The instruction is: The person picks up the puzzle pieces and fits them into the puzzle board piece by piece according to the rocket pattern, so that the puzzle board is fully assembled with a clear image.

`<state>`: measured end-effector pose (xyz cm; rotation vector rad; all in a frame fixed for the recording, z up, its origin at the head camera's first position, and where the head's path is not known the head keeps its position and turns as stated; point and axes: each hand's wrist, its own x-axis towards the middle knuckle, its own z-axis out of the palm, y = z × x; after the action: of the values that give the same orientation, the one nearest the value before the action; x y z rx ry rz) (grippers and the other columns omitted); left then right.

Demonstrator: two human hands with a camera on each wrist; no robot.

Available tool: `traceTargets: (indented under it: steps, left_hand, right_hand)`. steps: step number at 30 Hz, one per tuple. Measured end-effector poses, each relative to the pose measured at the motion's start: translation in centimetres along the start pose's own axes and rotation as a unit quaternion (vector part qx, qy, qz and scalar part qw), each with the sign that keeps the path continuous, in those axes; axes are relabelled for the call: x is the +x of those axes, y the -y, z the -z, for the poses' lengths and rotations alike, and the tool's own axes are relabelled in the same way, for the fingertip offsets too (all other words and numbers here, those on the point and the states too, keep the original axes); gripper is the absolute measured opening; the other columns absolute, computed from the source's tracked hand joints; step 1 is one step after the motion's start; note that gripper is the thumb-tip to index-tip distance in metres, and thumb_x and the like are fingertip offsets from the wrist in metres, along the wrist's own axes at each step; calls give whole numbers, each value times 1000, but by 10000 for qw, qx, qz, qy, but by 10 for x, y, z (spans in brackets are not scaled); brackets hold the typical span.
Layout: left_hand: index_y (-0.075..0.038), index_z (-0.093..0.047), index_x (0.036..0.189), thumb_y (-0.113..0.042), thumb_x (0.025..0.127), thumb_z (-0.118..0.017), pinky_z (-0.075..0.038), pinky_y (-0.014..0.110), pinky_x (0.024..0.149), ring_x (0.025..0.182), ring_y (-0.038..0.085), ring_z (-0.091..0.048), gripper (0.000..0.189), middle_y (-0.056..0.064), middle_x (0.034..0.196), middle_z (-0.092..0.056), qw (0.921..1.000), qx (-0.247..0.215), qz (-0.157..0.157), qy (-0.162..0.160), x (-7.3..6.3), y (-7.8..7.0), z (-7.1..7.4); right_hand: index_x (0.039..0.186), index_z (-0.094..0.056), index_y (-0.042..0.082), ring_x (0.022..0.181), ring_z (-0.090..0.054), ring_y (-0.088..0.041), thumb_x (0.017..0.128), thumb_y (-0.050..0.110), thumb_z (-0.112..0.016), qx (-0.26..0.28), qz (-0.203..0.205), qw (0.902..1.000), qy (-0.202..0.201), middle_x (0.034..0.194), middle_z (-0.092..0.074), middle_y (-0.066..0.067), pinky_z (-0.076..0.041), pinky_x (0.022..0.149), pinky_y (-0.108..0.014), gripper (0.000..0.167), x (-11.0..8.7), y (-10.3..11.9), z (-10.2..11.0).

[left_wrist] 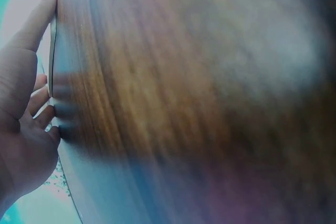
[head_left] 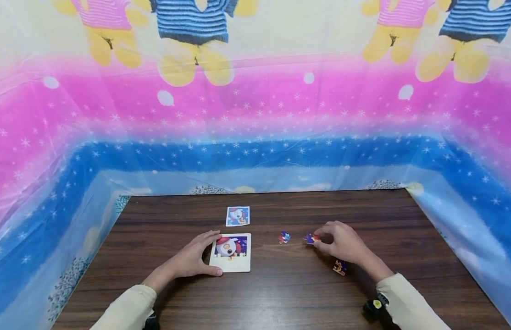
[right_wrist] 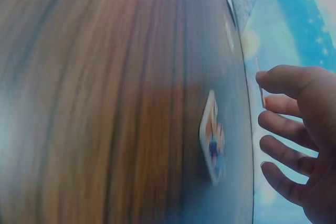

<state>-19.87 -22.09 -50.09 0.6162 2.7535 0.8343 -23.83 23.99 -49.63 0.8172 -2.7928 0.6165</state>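
Note:
A square jigsaw puzzle board [head_left: 239,264] with a white border lies on the table; its upper part shows a cartoon character, its lower part is pale. My left hand [head_left: 193,256] grips the board's left side, thumb at the lower edge and fingers at the upper left corner. To the right, my right hand [head_left: 342,243] pinches a purple and orange puzzle piece [head_left: 310,239] between thumb and forefinger. In the right wrist view that piece appears as a thin edge between the fingertips. Another puzzle piece [head_left: 284,237], red and blue, lies between the board and my right hand.
A dark puzzle piece [head_left: 339,267] with orange marks sits below my right wrist. Behind the board is a small picture card [head_left: 237,216] with a similar character. The brown wooden table [head_left: 177,215] meets a printed cloth [head_left: 255,158] at the back and sides.

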Motion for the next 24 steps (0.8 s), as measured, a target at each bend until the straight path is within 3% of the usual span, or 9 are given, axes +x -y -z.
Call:
traceTargets:
  steps: [14,24]
  left_hand:
    - [-7,-42,156,-59,75,-85,-31,66,113,152,41,-26,106,16,164,-34,10000,-43,-68,-22,1,2,0]
    - [-8,-41,157,-60,75,-85,-30,67,113,152,41,-25,106,15,164,-33,9999,-77,-78,-14,2,2,0]
  right_hand:
    - [109,-80,20,87,-60,-7,90,37,-79,120,533,9983,219,98,-71,10,-49,70,-29,25,28,65,-18]
    - [106,-80,22,83,-57,-4,90,38,-79,245,842,9958,260,93,-70,14,-47,68,-25,22,48,102,-37]
